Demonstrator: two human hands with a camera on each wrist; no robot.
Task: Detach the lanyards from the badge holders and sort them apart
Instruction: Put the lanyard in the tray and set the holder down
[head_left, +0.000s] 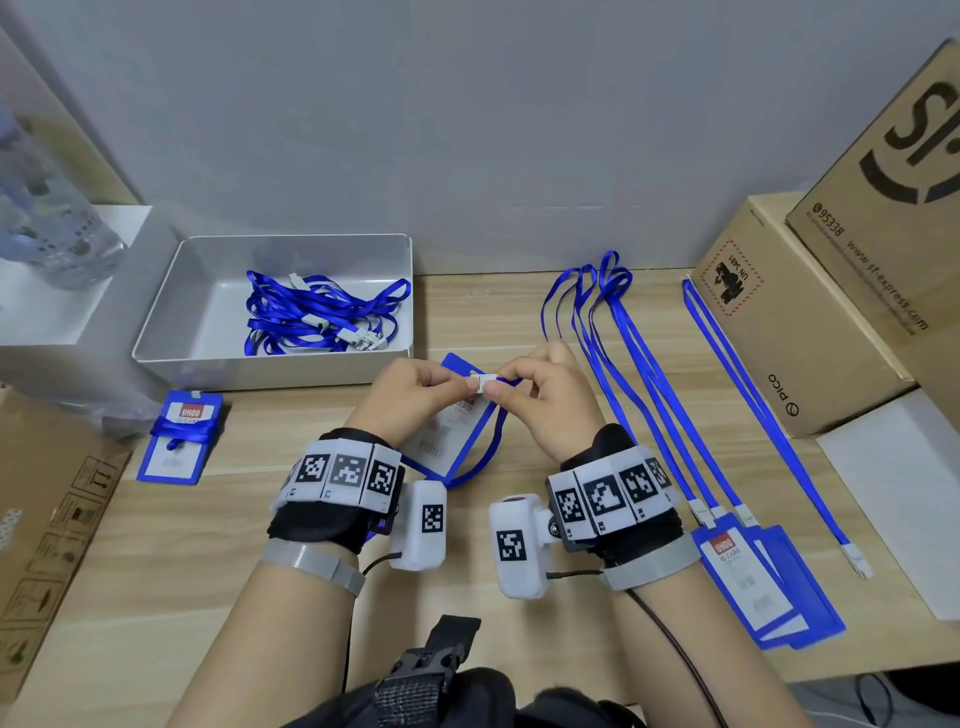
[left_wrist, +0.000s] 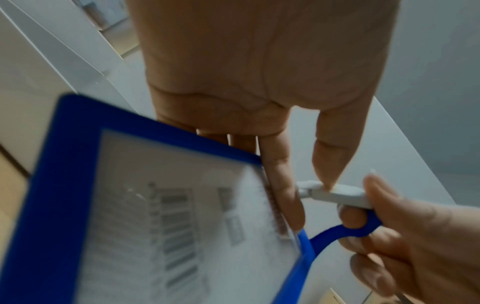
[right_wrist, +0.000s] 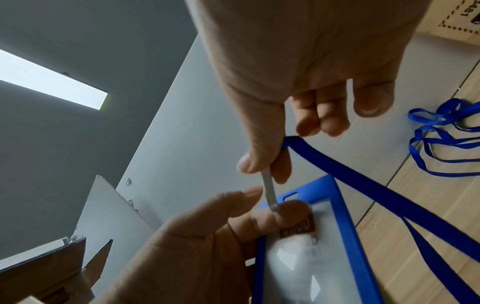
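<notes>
A blue-framed badge holder (head_left: 447, 441) is held above the wooden table, between my hands. My left hand (head_left: 462, 383) grips its top edge; in the left wrist view the thumb tip rests on the end of the white lanyard clip (left_wrist: 340, 195), next to the badge holder (left_wrist: 78, 185). My right hand (head_left: 501, 388) pinches that clip (right_wrist: 267, 185) between thumb and index finger. The blue lanyard strap (right_wrist: 363, 181) runs from the clip down past the holder (right_wrist: 337, 205). Whether the clip is still hooked in the holder's slot is hidden.
A white tray (head_left: 156, 343) at the back left holds several loose lanyards (head_left: 322, 312). A lanyard-wrapped badge holder (head_left: 182, 436) lies on the left. Several lanyards (head_left: 623, 338) with stacked holders (head_left: 748, 582) lie on the right, beside cardboard boxes (head_left: 779, 322).
</notes>
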